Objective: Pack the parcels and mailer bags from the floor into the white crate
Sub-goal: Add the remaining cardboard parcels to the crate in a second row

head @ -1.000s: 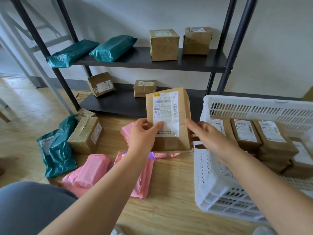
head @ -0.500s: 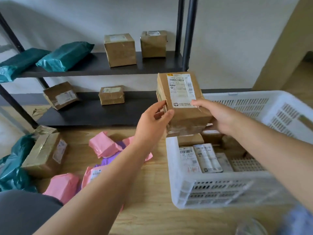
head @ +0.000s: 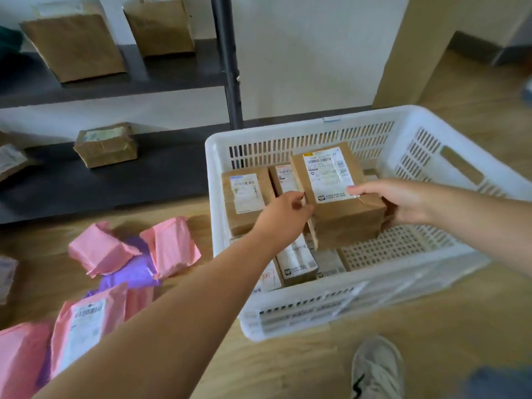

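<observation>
Lowered into the white crate [head: 374, 116], brown parcel [head: 345, 214] sits gripped between both hands' fingers [head: 355, 190].

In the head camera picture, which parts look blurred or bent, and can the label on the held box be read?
Head view: soft motion blur throughout, strongest on the crate's near wall and the shelf boxes; wide-angle bending curves the shelf post; the barcode on the held parcel shows, but its small text is unreadable; daylight is even, without glare.
</observation>
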The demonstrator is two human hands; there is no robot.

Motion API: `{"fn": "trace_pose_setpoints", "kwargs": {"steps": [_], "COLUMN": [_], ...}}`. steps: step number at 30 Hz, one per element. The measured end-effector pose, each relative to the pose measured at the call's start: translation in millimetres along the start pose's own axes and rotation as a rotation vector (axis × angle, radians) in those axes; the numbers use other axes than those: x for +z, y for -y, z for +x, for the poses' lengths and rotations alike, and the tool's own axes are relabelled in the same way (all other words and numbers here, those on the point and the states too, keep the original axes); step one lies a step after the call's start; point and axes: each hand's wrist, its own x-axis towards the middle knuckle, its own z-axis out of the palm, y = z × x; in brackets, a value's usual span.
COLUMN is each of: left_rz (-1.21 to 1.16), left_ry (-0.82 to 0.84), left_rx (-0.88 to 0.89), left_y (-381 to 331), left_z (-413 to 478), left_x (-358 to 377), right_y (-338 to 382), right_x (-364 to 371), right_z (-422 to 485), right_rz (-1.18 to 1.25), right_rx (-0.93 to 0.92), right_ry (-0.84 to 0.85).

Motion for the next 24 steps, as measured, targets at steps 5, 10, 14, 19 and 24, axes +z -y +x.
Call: {"fn": "trace_pose_setpoints", "kwargs": {"steps": [5,10,14,19,24], "left_rz": [0.501,0.704,0.65,0.277,0.032], "left_ry": [0.236,0.25,0.258,0.381,0.424], "left_rx": [-0.088,0.005,0.028,-0.036,-0.197], "left_y": [35.9,52.4,34.2,4.0,-5.2], "left_z": [20.1,25.7,32.4,47.0,66.2], "left_x": [39.0,47.2,52.1,84.8,122.1], "right_y": [-42.7,-57.1,-48.5,-46.4,-53.8], "right_x": [-10.7,-10.3,-29.8,-60.4,-78.5], "right_z": [10.9,15.8,14.4,16.8,27.1], "right_rz": [-0.11,-0.17,-0.213,-0.21,-0.252], "right_rx": [0.117,0.195,0.233,0.344,0.408], "right_ry": [0.061,0.086,0.107,0.131,0.135]}}
